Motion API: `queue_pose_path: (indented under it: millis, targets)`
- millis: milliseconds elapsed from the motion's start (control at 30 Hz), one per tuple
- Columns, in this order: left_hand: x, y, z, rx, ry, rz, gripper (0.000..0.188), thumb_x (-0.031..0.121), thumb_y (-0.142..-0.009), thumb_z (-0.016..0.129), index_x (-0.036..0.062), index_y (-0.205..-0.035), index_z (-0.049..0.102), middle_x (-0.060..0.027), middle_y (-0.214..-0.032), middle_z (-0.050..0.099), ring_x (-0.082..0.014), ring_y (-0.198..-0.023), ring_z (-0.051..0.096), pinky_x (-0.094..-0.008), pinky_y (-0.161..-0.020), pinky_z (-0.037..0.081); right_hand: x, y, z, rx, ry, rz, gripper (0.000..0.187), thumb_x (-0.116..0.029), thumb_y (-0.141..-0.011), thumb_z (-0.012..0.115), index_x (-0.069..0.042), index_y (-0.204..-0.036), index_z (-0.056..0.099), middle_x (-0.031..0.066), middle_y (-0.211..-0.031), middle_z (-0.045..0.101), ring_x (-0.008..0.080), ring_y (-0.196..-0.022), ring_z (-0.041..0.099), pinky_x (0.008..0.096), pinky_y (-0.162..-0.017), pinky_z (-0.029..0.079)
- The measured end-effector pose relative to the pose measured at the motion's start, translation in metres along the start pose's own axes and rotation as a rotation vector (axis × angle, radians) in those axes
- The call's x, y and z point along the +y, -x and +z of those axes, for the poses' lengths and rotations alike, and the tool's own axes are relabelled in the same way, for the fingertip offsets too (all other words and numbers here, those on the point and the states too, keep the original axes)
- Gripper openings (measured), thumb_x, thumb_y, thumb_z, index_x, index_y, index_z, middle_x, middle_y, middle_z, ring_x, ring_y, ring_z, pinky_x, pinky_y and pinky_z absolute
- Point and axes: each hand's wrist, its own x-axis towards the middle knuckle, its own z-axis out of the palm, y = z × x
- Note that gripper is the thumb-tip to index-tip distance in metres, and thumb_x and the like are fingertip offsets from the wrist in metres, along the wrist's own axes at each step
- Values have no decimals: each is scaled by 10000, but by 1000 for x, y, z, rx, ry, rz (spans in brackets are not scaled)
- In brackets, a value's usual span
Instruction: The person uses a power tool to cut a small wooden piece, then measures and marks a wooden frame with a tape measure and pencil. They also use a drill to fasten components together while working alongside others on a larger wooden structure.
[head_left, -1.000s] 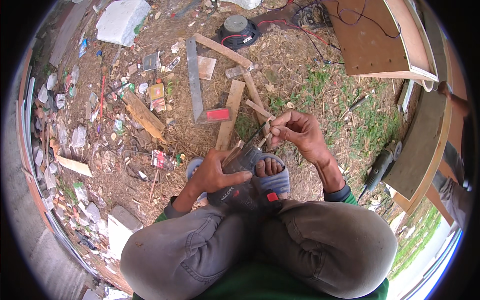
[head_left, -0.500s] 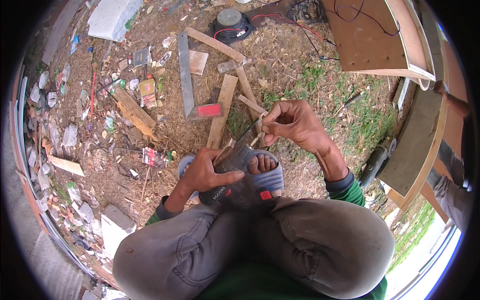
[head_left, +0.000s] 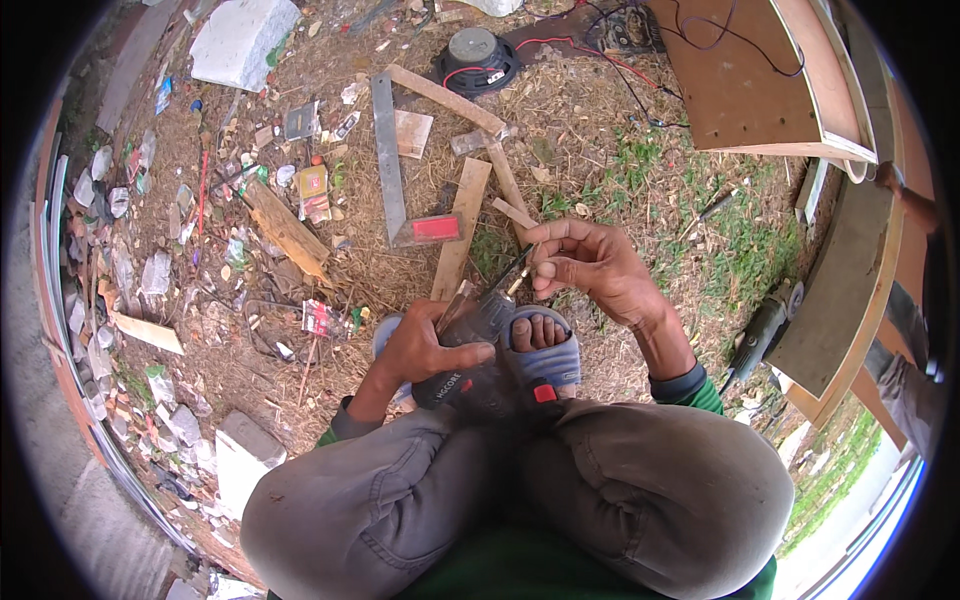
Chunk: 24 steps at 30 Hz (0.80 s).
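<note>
My left hand [head_left: 412, 350] is wrapped round the front body of a dark power drill [head_left: 470, 385] with red parts, which rests between my knees, its nose pointing forward. A brown strip [head_left: 455, 305] shows beside my left fingers. From the drill's nose a small brass-coloured bit [head_left: 517, 285] sticks out, and a thin black rod [head_left: 508, 268] runs alongside. My right hand [head_left: 590, 270] is closed in a pinch just beyond the bit. What its fingertips hold is too small and partly hidden to name.
Ahead on the dry grass lie a metal try square with a red handle [head_left: 432, 229], wooden strips [head_left: 463, 220] and a loudspeaker [head_left: 477, 60]. An angle grinder [head_left: 765, 330] lies right, by a board [head_left: 835, 290]. A wooden box [head_left: 745, 85] stands far right; rubble [head_left: 180, 425] covers the left.
The whole view has shifted slightly, so the ground things sit a little lower and further right. My right fingers have changed their pinch slightly near the bit; my left hand keeps its hold.
</note>
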Motion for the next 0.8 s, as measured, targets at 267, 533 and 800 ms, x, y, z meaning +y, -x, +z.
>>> queue_pose_path:
  millis: [267,533,800]
  targets:
    - [-5,1,2,4,6,-23,476,373,-825,920,-33,-1010,754,-51,-741,670,-126,-718,617,-339,-692,503,14,2,-1,28,-176,21,328,-55,-1060,720,63,-1362,669,106,-1106,759,179,-966,780,319,-869,663]
    - [-1,2,1,-2,-25,-20,518,362,-830,916,-41,-1122,773,-41,-744,672,-118,-717,605,-338,-694,504,27,3,-1,29,-292,-67,261,-37,-1068,689,56,-1312,683,131,-1112,758,205,-956,783,335,-866,664]
    - [-6,0,4,12,19,-1,514,386,-830,909,-33,-1094,773,-43,-729,650,-118,-704,582,-340,-674,483,18,6,3,93,-58,-113,204,-48,-1067,715,46,-1247,704,110,-1080,768,187,-956,780,320,-865,653]
